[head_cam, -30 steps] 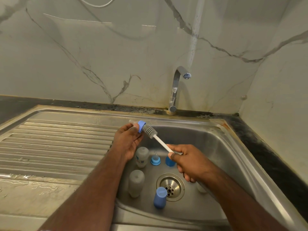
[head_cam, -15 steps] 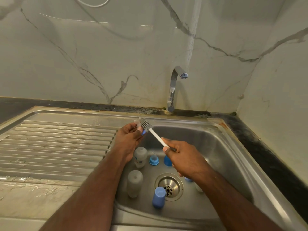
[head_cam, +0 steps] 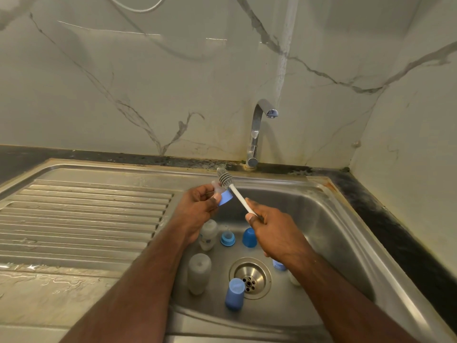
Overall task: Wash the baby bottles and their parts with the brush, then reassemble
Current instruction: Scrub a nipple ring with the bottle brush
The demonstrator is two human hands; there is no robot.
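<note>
My left hand [head_cam: 200, 204] pinches a blue collar with a clear teat [head_cam: 223, 196] above the sink's left rim. My right hand [head_cam: 272, 231] grips the white handle of the bottle brush [head_cam: 226, 179], whose grey bristle head lies against the teat. In the steel sink [head_cam: 333, 231] two cloudy bottles stand, one [head_cam: 208, 234] below my left wrist and one [head_cam: 199, 272] nearer me. A blue collar with teat [head_cam: 227, 238] and a blue cap [head_cam: 248, 237] sit behind the drain. Another blue cap [head_cam: 235, 294] lies at the drain's front.
A chrome tap [head_cam: 257, 134] rises at the back, no water running. The ribbed draining board [head_cam: 86, 214] lies left, wet near its front. The drain [head_cam: 250, 277] is mid-basin. My right forearm partly hides a blue part [head_cam: 279, 264] and a whitish piece [head_cam: 294, 278]. Marble walls close the back and right.
The brush head has slid up and left past the teat, from beside the blue collar to above it. My right hand followed toward the left. The sink's parts stayed put.
</note>
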